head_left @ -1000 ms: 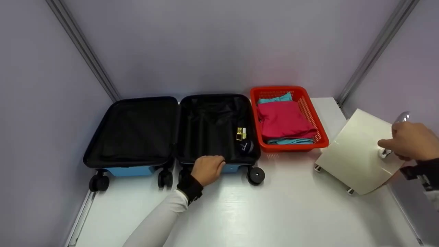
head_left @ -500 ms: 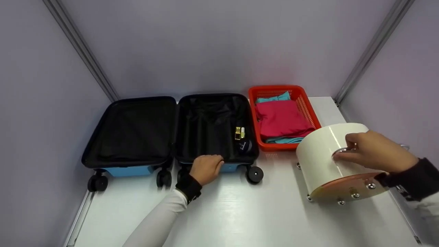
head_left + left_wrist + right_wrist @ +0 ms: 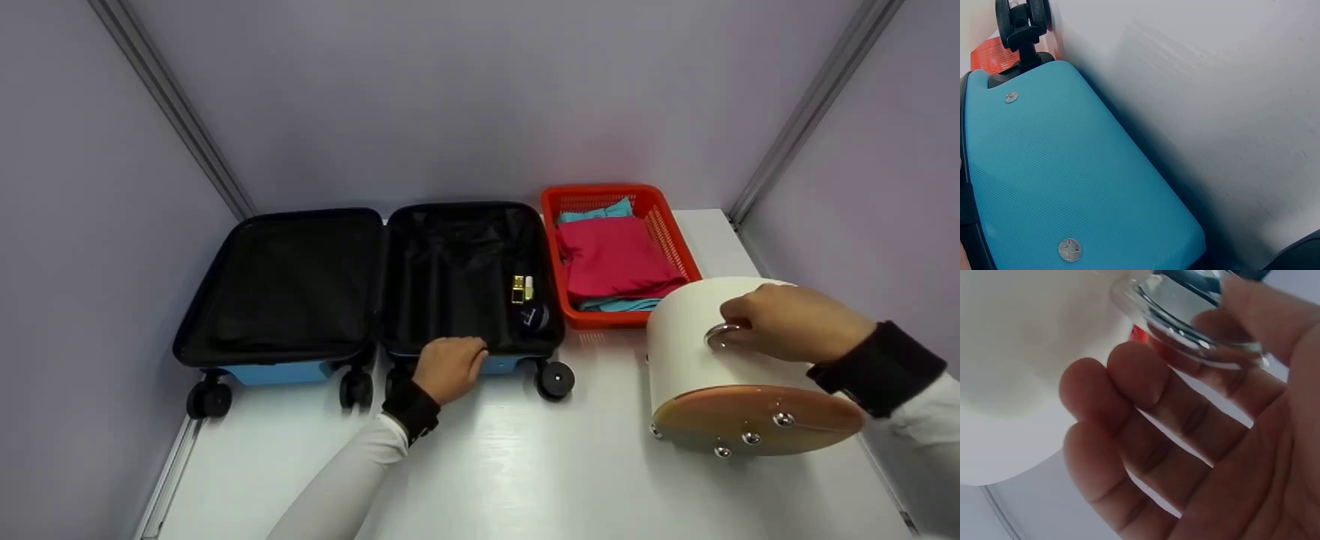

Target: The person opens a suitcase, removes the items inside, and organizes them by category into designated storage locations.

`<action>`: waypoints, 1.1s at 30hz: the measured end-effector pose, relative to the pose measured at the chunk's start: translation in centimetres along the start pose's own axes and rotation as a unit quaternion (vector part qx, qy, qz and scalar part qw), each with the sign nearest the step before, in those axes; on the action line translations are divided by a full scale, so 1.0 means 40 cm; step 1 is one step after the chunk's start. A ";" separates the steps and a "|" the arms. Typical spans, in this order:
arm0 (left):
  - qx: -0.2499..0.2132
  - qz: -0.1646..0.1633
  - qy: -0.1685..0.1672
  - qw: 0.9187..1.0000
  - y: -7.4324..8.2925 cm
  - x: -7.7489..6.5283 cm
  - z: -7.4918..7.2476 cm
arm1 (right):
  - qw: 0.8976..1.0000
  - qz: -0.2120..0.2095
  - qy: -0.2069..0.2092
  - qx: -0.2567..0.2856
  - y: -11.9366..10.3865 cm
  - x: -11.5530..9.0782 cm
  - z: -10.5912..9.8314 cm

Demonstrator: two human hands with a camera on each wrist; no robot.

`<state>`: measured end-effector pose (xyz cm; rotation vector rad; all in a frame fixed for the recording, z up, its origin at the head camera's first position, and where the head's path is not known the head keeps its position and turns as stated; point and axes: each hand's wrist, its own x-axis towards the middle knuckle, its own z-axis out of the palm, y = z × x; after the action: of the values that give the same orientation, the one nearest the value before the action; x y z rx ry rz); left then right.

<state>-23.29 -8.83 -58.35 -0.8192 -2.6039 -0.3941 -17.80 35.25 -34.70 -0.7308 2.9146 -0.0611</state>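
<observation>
A blue suitcase [image 3: 292, 292] with black lining lies open flat, its blue shell [image 3: 1072, 163] filling much of the left wrist view. My left hand [image 3: 450, 367] grips the near rim of its right half. On the right stands a white, drum-shaped case [image 3: 679, 345] with an amber-pink front panel [image 3: 750, 409] and chrome balls. My right hand [image 3: 802, 326] holds the chrome handle [image 3: 720, 332] on its top. In the right wrist view, thumb and index finger are at the handle [image 3: 1190, 337] while the other fingers [image 3: 1095, 455] curl loosely below.
Inside the suitcase's right half lie a small gold case [image 3: 518, 289], a white-topped tube [image 3: 529, 286] and a dark round item [image 3: 534, 317] with white lettering. A red basket [image 3: 596, 322] of folded pink cloth [image 3: 615, 259] stands between suitcase and case. Walls border the table.
My right hand has drawn the white case leftward beside the basket and turned it, so its amber-pink panel faces me. My left hand has stayed on the suitcase rim.
</observation>
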 end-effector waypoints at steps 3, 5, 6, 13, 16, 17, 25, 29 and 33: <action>0.000 0.002 0.000 1.000 0.002 0.002 -0.001 | 1.000 -0.010 -0.007 -0.010 -0.001 0.010 0.002; 0.001 0.002 -0.002 1.000 0.003 0.003 -0.001 | 1.000 -0.012 -0.018 -0.008 -0.004 0.015 0.000; 0.001 0.001 -0.004 1.000 0.004 0.004 0.000 | 1.000 -0.014 -0.022 -0.006 -0.006 0.018 0.000; 0.003 -0.002 0.000 1.000 0.010 0.007 0.002 | 0.999 -0.005 -0.047 0.001 -0.012 0.034 -0.004; 0.000 0.000 0.004 1.000 0.012 0.008 0.005 | 0.998 0.004 -0.059 0.004 -0.001 0.037 -0.004; 0.000 0.000 0.003 1.000 0.013 0.007 0.005 | 0.998 0.004 -0.063 0.005 0.005 0.037 -0.004; 0.005 -0.004 -0.006 1.000 0.016 0.004 0.008 | 0.986 0.082 -0.135 0.058 0.069 0.053 -0.021; 0.001 -0.004 0.000 1.000 0.012 0.008 0.008 | 0.983 0.100 -0.134 0.074 0.097 0.075 -0.033; -0.002 -0.001 0.005 1.000 0.008 0.006 0.008 | 0.982 0.111 -0.122 0.089 0.109 0.096 -0.032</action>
<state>-23.36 -8.33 -58.48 -0.8131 -2.5963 -0.4032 -23.38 37.27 -34.21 -0.3534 2.6912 -0.1926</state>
